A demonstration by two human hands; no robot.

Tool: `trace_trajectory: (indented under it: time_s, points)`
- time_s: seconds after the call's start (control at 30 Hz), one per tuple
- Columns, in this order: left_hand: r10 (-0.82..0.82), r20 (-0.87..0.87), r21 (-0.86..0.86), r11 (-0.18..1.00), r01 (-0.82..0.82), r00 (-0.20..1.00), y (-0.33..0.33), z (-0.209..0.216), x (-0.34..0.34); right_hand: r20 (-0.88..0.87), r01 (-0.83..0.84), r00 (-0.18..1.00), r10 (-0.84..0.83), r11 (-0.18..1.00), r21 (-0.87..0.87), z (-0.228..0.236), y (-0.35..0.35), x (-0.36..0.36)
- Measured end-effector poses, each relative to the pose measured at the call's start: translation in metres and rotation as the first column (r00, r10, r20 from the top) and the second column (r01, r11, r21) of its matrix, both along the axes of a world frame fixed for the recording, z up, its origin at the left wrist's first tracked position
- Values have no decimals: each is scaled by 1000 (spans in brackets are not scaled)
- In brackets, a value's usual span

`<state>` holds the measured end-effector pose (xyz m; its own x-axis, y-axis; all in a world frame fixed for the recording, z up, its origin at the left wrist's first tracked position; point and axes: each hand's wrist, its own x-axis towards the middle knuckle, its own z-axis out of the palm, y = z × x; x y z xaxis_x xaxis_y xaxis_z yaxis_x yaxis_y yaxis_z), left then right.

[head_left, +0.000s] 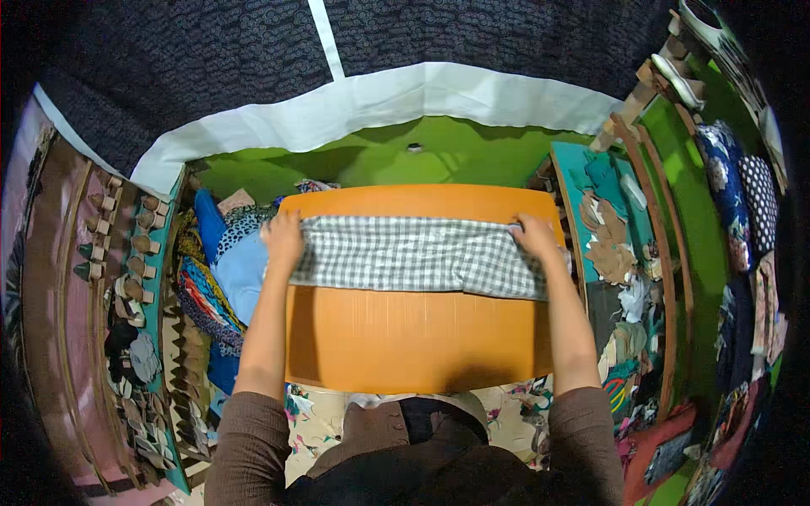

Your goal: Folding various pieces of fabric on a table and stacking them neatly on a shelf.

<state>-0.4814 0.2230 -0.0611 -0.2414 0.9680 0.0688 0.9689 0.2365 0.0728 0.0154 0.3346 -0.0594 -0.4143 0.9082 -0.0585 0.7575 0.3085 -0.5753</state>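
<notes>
A grey-and-white checked cloth, folded into a long strip, stretches across the orange tabletop. My left hand grips its left end, near the tabletop's left edge. At the upper right corner of the strip, my right hand pinches the cloth, with part of the strip running beneath that forearm. Slight creases run through the right half of the fabric. The fingertips of both hands are partly blurred.
Piled clothes press against the table's left side. A teal shelf with fabric scraps stands on the right, and a rack of footwear on the left. Scraps litter the floor. A dark patterned curtain hangs beyond.
</notes>
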Motion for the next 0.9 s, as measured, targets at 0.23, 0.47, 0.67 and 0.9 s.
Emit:
trace_trajectory:
  time_s: [0.23, 0.47, 0.67, 0.9]
  points:
    - [-549, 204, -47, 821, 569, 810, -54, -13, 148, 221, -138, 972, 79, 953, 269, -20, -82, -62]
    - [-496, -55, -14, 868, 496, 867, -58, -52, 140, 472, -367, 855, 215, 894, 258, -48, -110, -23]
    - [-523, -134, -114, 852, 511, 842, -69, -50, 124, 450, -425, 852, 269, 857, 292, -45, -111, -4]
    - [-421, -73, -114, 904, 412, 904, -93, -54, 101, 521, -296, 842, 143, 928, 225, -72, -138, 46]
